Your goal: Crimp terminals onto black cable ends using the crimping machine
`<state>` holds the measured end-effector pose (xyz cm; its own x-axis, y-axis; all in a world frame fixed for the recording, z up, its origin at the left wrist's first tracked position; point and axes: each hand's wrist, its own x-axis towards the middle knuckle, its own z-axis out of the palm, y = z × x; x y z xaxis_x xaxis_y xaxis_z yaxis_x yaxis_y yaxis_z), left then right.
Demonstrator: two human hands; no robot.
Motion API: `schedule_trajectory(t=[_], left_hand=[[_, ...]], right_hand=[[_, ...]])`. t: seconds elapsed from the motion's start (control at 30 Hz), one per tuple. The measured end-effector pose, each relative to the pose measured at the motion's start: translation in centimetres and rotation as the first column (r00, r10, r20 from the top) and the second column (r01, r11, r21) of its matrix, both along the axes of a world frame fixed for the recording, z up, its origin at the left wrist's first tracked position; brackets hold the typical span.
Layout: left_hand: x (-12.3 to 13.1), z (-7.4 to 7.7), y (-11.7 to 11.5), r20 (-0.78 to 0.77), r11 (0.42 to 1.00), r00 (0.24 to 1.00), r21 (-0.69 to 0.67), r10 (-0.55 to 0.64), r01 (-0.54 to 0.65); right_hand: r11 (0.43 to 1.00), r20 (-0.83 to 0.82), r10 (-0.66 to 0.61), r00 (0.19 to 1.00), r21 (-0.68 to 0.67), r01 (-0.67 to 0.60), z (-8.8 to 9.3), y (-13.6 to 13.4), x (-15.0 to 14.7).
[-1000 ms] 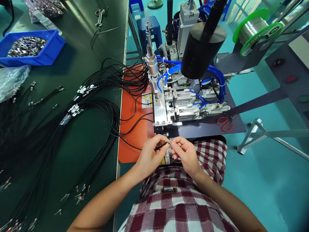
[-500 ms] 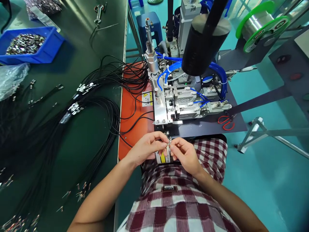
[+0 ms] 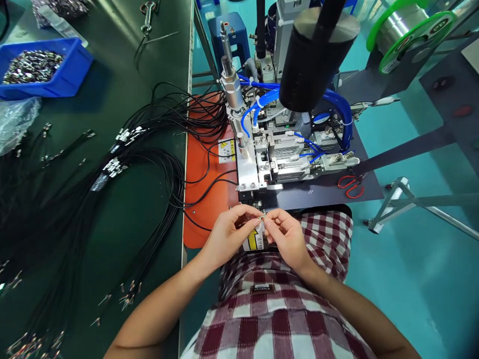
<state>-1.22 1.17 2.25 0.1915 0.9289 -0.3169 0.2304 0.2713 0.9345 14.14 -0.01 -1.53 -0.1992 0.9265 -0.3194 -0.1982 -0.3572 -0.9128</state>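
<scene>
My left hand (image 3: 231, 230) is closed, thumb and forefinger pinched together over the front edge of the machine. Just right of it, my right hand (image 3: 286, 232) is pinched too, its fingertips almost touching the left ones. Between the fingertips shows a tiny, thin, pale piece (image 3: 262, 217), too small to name. Behind my hands stands a bench machine (image 3: 258, 169) with metal cylinders and blue air tubes. A yellow and white label (image 3: 256, 240) shows under my fingers. Black cables (image 3: 179, 174) run over the orange plate (image 3: 196, 227) on the left.
Cable bundles with metal connectors (image 3: 114, 168) lie on the dark green table (image 3: 149, 289). A blue bin (image 3: 71, 75) of small metal parts stands at the far left. Red-handled scissors (image 3: 351, 187) lie right of the machine, below a solder wire spool (image 3: 407, 35).
My left hand has turned slightly, its thumb now stretched further toward the right fingertips. A thin pale piece now shows between them. The camera view has shifted slightly.
</scene>
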Motion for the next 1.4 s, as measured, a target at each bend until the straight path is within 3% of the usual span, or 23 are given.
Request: schedule_trajectory(t=[0.17,0.37,0.57,1.03,1.23,1.4], left_hand=[[0.3,-0.4,0.3,0.087,0.983,0.987,-0.136,0.138,-0.125],[0.0,-0.7,0.6,0.161,0.928,0.969,-0.352,0.187,-0.120],[0.0,-0.3,0.8,0.193,0.921,0.958,-0.368,0.210,-0.128],[-0.6,-0.5,0.9,0.237,0.906,0.955,-0.418,0.181,-0.068],[-1.4,-0.7,1.3,0.306,0.873,0.952,-0.460,-0.016,0.163],[-1.3,-0.9,1.2,0.252,0.875,0.963,-0.441,-0.090,0.197]], right_hand=[[0.999,0.001,0.024,1.000,-0.021,-0.024,0.1,0.0,-0.2],[0.997,-0.016,0.081,0.997,-0.013,-0.081,-0.1,1.3,0.7],[0.998,-0.068,0.055,0.996,-0.011,-0.056,-0.3,2.3,0.8],[0.996,-0.090,0.065,0.994,-0.054,-0.070,-1.1,1.8,0.4],[0.945,-0.061,0.326,0.943,-0.016,-0.327,-0.8,3.1,1.4],[0.834,-0.038,0.551,0.833,0.059,-0.549,0.0,4.9,2.3]])
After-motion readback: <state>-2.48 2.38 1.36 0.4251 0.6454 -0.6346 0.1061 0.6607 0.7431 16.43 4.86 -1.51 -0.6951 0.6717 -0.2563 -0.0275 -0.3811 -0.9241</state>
